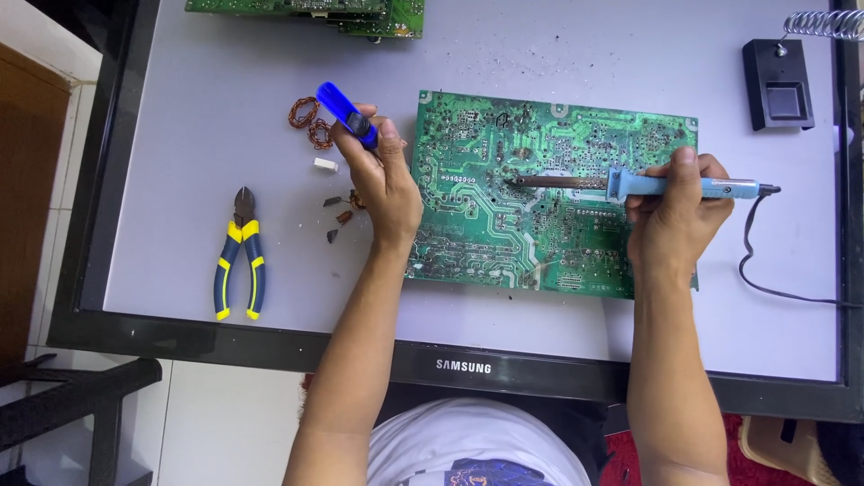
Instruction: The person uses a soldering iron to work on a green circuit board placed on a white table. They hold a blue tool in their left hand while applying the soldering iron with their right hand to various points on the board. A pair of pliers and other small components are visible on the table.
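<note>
The person's white-shirted torso (468,445) sits at the near edge of the worktop (630,54), a flat screen panel laid face up. The right hand (677,211) has its fingers clamped on the light-blue handle of a soldering iron (630,184); the tip rests on the green circuit board (549,193) lying flat at the worktop's centre. The left hand (382,175), at the board's left edge, has its fingers closed around a blue desoldering pump (345,112). The iron appears light and rigid: hold only the insulated handle, never the metal shaft. The board looks stiff but fragile; grip by its edges. Yellow-handled cutters (239,256) and copper coils (306,117) lie left.
</note>
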